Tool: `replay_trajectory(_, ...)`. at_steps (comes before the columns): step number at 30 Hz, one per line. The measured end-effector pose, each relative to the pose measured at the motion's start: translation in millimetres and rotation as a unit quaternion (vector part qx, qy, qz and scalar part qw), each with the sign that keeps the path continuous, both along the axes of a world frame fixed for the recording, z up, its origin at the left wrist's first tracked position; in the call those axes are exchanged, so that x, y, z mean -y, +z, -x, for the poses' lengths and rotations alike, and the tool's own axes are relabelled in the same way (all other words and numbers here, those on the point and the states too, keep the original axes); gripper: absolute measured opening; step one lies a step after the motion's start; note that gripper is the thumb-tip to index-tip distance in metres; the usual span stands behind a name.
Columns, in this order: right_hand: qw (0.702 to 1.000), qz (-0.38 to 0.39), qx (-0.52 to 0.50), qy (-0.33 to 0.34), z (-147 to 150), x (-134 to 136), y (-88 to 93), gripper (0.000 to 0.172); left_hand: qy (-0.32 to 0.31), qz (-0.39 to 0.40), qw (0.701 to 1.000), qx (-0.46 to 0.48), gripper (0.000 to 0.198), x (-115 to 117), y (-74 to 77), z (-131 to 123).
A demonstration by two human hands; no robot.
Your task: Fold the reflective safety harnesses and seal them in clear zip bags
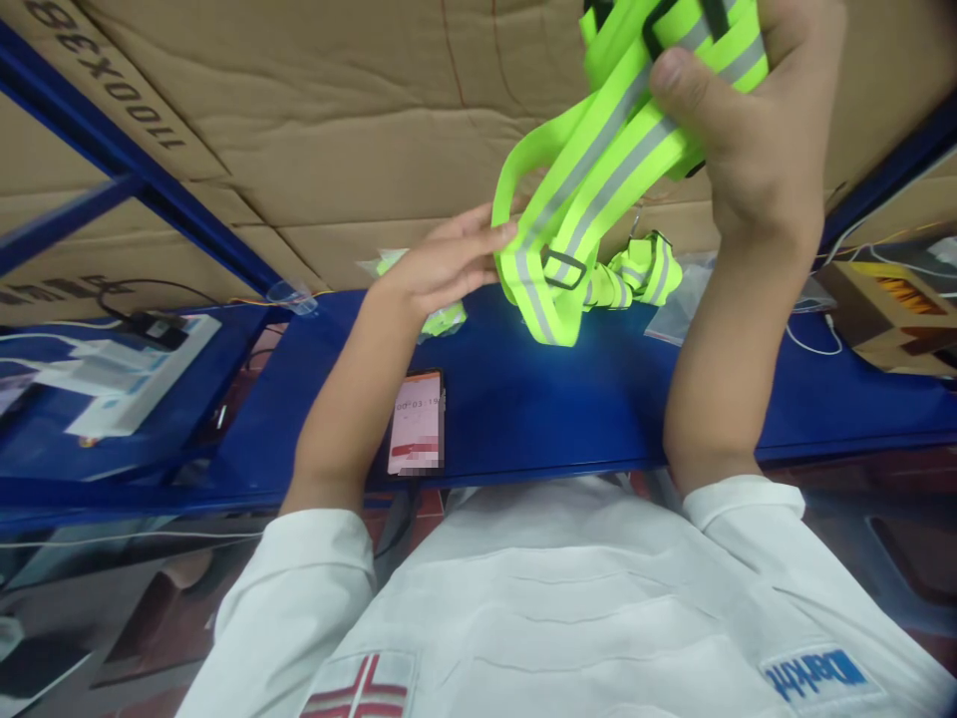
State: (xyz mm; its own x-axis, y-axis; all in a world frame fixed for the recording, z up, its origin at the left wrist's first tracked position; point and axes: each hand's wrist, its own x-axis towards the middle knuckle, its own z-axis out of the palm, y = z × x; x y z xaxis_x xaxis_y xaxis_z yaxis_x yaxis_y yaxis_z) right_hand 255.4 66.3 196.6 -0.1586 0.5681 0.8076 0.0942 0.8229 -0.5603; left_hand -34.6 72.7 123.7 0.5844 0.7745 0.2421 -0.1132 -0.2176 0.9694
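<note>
High on the right, my right hand (755,120) is closed around a bundle of neon yellow-green reflective straps (590,165) with grey stripes and black buckles. Its thumb presses on the front of the straps, and the folded bands hang in loops toward the lower left. At the left edge of the lowest loop, my left hand (456,254) has its fingers stretched out, with the tips touching or just beside the band. Some of its fingertips are hidden behind the strap. A second bunched reflective strap (647,274) lies beyond the hanging loops on the blue table (553,409).
A phone (417,424) showing a timer lies near the table's front edge. A plastic-wrapped yellow-green item (445,319) is behind my left wrist. White power strips (142,374) with cables stand at left, an open cardboard box (889,319) at right. Large cardboard (359,130) backs the table.
</note>
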Motion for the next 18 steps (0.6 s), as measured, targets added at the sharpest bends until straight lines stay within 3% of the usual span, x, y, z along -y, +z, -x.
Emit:
replay_trajectory(3,0.995,-0.084,-0.015,0.041,16,7,-0.7,0.045,-0.009,-0.111,0.989,-0.099,0.064,4,1.1,-5)
replay_trajectory(7,0.996,-0.087,0.027,0.026,30,2,-2.5,0.061,0.020,-0.244,0.949,-0.198,0.057,-1,0.4,-2)
replay_trajectory(9,0.995,-0.093,0.025,0.038,30,-2,-3.8,0.063,0.035,-0.242,0.947,-0.208,0.060,-4,-0.4,7)
replay_trajectory(12,0.994,-0.089,0.026,0.050,28,-1,-5.2,0.047,0.025,-0.179,0.967,-0.182,0.072,-5,1.2,22)
replay_trajectory(15,0.995,-0.061,0.062,0.041,30,8,-5.2,0.039,-0.001,-0.140,0.987,-0.079,0.084,0,7.4,26)
replay_trajectory(18,0.990,-0.025,0.124,0.058,38,19,-4.7,0.039,-0.008,-0.135,0.990,0.030,0.082,10,12.2,16)
